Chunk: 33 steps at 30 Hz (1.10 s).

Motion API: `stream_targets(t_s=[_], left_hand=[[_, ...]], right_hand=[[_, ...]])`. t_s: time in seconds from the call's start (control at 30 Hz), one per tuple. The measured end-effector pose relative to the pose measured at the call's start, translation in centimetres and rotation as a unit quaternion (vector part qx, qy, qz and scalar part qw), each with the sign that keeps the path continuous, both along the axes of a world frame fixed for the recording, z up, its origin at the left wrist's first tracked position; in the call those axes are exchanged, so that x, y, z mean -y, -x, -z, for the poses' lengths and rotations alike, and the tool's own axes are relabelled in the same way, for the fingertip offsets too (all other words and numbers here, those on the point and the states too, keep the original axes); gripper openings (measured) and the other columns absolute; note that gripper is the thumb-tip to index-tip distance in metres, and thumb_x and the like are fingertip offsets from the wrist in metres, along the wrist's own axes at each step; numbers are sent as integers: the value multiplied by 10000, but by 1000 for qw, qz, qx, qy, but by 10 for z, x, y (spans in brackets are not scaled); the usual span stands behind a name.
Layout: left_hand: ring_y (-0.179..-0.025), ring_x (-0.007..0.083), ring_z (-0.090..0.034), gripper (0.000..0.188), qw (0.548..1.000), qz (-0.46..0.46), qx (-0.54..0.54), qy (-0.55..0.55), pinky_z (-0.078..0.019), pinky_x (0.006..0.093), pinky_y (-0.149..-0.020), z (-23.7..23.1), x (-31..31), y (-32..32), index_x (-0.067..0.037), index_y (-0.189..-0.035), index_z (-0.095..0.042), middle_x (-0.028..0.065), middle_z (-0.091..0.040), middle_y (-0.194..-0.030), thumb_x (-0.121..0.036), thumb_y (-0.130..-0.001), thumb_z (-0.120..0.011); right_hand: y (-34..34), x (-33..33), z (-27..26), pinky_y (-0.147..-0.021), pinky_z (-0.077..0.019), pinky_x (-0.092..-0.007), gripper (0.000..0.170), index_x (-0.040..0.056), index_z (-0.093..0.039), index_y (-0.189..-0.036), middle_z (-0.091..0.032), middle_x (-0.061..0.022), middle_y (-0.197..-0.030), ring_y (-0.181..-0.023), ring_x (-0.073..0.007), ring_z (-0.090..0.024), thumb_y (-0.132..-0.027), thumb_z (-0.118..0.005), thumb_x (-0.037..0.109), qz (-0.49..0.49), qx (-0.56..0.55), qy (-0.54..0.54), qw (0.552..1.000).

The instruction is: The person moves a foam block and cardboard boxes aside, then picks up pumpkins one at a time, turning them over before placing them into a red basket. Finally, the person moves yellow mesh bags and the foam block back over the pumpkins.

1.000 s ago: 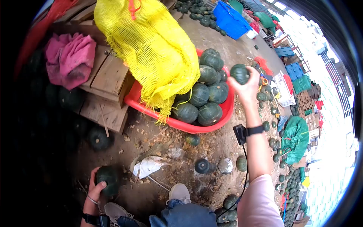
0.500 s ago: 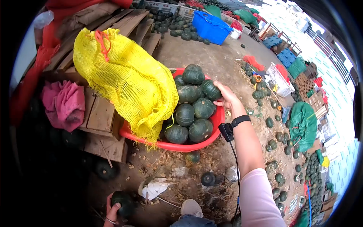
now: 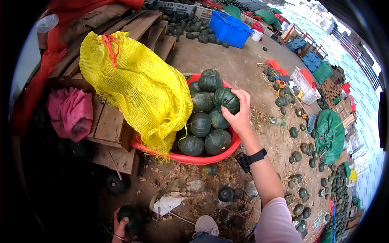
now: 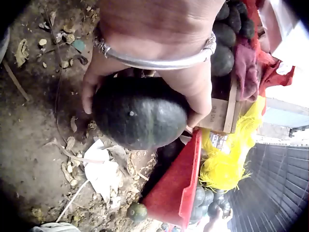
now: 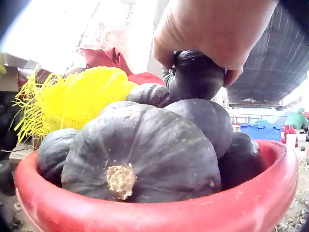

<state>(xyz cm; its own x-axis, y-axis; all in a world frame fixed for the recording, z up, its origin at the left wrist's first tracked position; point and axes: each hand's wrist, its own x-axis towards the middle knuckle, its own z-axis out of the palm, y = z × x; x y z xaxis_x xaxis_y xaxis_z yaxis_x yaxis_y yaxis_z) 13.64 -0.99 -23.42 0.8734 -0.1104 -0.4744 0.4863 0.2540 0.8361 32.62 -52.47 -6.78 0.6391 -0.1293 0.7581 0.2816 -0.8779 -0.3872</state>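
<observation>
Here, the right hand is gripping one squash above the heap in the red tub, the left hand gripping another outside; nesting it steadily before releasing should be preventing rolling.

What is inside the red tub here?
Dark green squashes, heaped; the right hand grips another over them. The yellow mesh bag drapes across one side, hiding what lies beneath.

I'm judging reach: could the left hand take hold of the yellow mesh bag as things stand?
Probably not: the left hand grips a dark green squash low down, while the yellow mesh bag lies higher, partly over the red tub. Setting the squash down would likely free that hand.
</observation>
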Motion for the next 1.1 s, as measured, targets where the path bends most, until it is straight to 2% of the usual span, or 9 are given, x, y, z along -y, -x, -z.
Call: stream_targets(t_s=[0.23,0.4,0.5,0.67,0.73,0.83,0.9,0.97,1.1], left_hand=[[-1001,279,-579,680,1000,-7,-7,-2,-502,407,-862,-1,1,0,-63,-1268,-407,149,-542,-1139,-250,-684,-702],[-1014,276,-575,662,1000,-10,-11,8,-503,403,-861,-8,4,2,-64,-1259,-418,143,-542,-1138,-248,-688,-699],[-1054,275,-561,669,998,-32,-41,26,-492,410,-887,1,-3,7,-62,-1280,-410,143,-539,-1170,-238,-699,-691],[-1151,295,-536,679,967,-22,-89,236,-441,442,-983,-12,-11,5,-66,-1380,-366,155,-511,-1285,-256,-789,-641],[-1165,327,-528,707,934,-13,-149,325,-416,467,-1004,-14,-24,8,-40,-1385,-358,171,-516,-1297,-345,-797,-606],[-1230,372,-466,763,906,1,-109,409,-375,561,-1002,-15,-23,5,-101,-1423,-327,174,-434,-1389,-470,-789,-538],[-1263,430,-410,803,891,21,-102,443,-373,663,-944,-22,-18,-1,-181,-1446,-298,171,-356,-1446,-520,-758,-536],[-1269,472,-383,755,883,-7,-130,450,-358,688,-938,-20,-17,-9,-175,-1430,-336,185,-357,-1441,-577,-805,-471],[-1259,500,-377,741,855,-44,-196,478,-356,687,-943,-23,-14,-16,-99,-1386,-405,208,-365,-1430,-619,-859,-373]], right_hand=[[-11,-5,-5,-927,-422,-374,463,41,-520,-1117,-527,-144,-1079,-1057,-257,-531,-699,-701,125,-40,-34,-189,981],[-16,-10,-22,-693,-493,-327,421,23,-509,-1053,-560,-106,-976,-813,-171,-583,-670,-649,127,-25,-48,-255,965],[-20,-7,-27,-762,-482,-328,439,20,-510,-1058,-564,-110,-976,-861,-189,-575,-666,-657,151,25,-90,-251,963],[-16,4,-29,-905,-439,-355,721,5,-450,-1273,-545,-154,-1158,-1047,-253,-544,-680,-778,250,71,-202,-46,976],[-25,28,-20,-923,-432,-348,654,3,-466,-1276,-540,-157,-1185,-1055,-251,-547,-741,-746,252,29,-199,0,980],[-38,46,-13,-1006,-377,-398,632,38,-446,-1331,-492,-210,-1291,-1183,-328,-488,-819,-693,314,153,-43,204,966],[-48,51,-3,-1056,-321,-418,564,74,-414,-1374,-437,-250,-1351,-1266,-367,-416,-894,-605,301,2,-46,279,959],[-44,48,16,-1090,-272,-419,531,90,-377,-1408,-374,-221,-1426,-1353,-361,-314,-935,-532,272,28,-194,310,930],[-23,19,0,-1056,-329,-400,372,29,-528,-1259,-458,-193,-1371,-1284,-331,-426,-914,-532,169,50,-173,334,925]])
